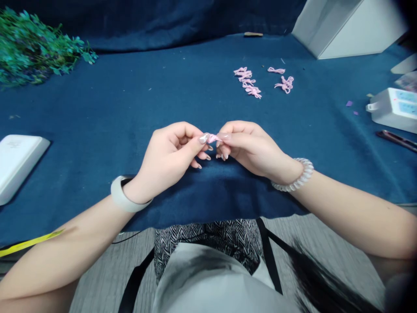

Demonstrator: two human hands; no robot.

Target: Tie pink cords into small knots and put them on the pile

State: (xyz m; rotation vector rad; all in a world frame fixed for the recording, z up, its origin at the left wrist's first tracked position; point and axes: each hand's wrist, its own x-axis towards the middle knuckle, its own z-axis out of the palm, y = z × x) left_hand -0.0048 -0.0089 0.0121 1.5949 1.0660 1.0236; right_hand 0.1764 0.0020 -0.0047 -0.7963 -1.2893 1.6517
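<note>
L hand [177, 150] & R hand [249, 145] both pinch a small pink cord [212, 138] btwn fingertips, above the blue-covered counter [182, 91]. More pink cord pcs [249, 82] lie beyond (knotted/looped).

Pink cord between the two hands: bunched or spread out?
Bunched. The pink cord shows as a small twisted lump, pinched between the left hand and right hand.

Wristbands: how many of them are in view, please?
2: a smooth pale band around the left wrist, and a clear coiled band around the right wrist.
</note>
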